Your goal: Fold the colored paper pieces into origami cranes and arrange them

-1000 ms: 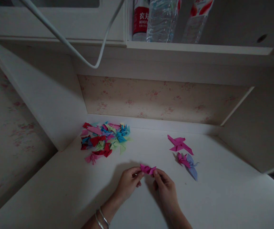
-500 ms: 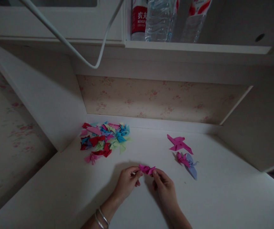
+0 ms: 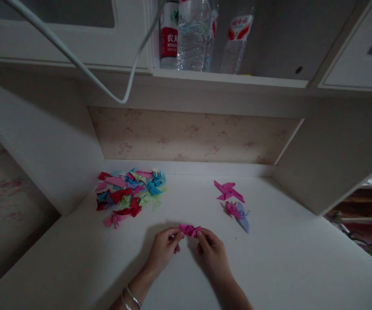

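Note:
Both of my hands pinch a small magenta folded paper piece [image 3: 189,230] just above the white desk [image 3: 286,267]. My left hand [image 3: 164,249], with bangles on its wrist, grips the paper's left end. My right hand [image 3: 212,252] grips its right end. A heap of folded paper pieces [image 3: 129,196] in red, blue, green and pink lies to the far left. To the right lie a magenta folded piece [image 3: 227,191] and a pink and lilac folded piece [image 3: 238,212].
Plastic bottles [image 3: 192,34] stand on a shelf above the desk. A white cable [image 3: 85,71] hangs across the upper left. White side panels and a flowered back wall [image 3: 189,137] close in the desk nook. Clutter shows at the far right.
The view has swung to the right and up, so everything sits further left in the picture. My hands still hold the magenta paper in the same way.

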